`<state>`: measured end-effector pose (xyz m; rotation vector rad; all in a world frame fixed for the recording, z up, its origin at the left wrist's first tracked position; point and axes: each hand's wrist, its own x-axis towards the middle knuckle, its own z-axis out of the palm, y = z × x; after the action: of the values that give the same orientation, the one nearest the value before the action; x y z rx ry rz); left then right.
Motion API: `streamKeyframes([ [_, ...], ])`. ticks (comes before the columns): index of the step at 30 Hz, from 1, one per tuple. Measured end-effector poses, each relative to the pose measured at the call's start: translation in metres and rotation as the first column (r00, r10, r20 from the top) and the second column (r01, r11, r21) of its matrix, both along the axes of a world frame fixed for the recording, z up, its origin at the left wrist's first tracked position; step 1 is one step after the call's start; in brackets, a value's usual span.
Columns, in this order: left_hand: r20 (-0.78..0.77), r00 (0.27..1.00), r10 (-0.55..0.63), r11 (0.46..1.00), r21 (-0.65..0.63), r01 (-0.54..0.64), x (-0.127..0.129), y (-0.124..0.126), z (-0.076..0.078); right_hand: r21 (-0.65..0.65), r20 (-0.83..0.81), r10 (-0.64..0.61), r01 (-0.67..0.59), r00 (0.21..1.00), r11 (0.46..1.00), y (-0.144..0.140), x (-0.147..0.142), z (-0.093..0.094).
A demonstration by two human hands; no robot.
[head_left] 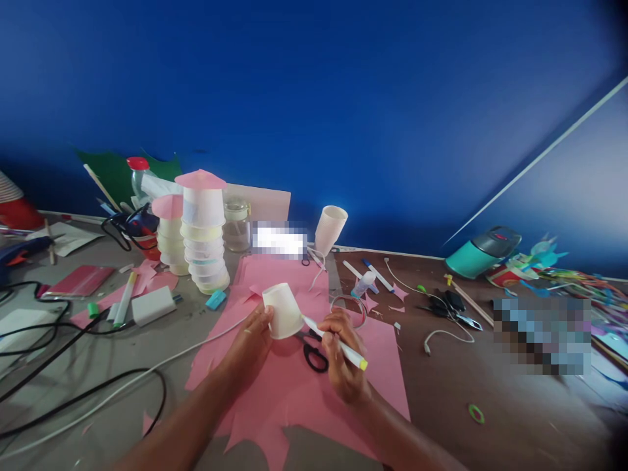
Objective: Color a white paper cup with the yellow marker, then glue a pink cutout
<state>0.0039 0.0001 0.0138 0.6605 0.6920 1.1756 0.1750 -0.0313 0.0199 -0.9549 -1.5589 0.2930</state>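
Pink paper sheet [294, 386] covers the counter [490, 392] at lower centre, black-handled scissors [314, 353] lying on it. At frame centre the left hand [252, 337] grips an upturned white paper cup [282, 311] standing on the sheet. Just right, the right hand [343, 360] is closed around a white marker [336, 343], its tip touching the cup.

White paper cup [283, 311], pink paper sheet [294, 386], black-handled scissors [314, 353], blue wall [343, 98].
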Motion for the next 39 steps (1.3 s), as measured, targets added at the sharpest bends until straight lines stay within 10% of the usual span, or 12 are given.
streamKeyframes([
  [39, 0.020, 1.000, 0.002, 0.999, -0.041, -0.001, -0.001, 0.002, -0.004, 0.002, -0.051, 0.095, -0.095, 0.994, 0.995, -0.009, -0.003, 0.005],
])
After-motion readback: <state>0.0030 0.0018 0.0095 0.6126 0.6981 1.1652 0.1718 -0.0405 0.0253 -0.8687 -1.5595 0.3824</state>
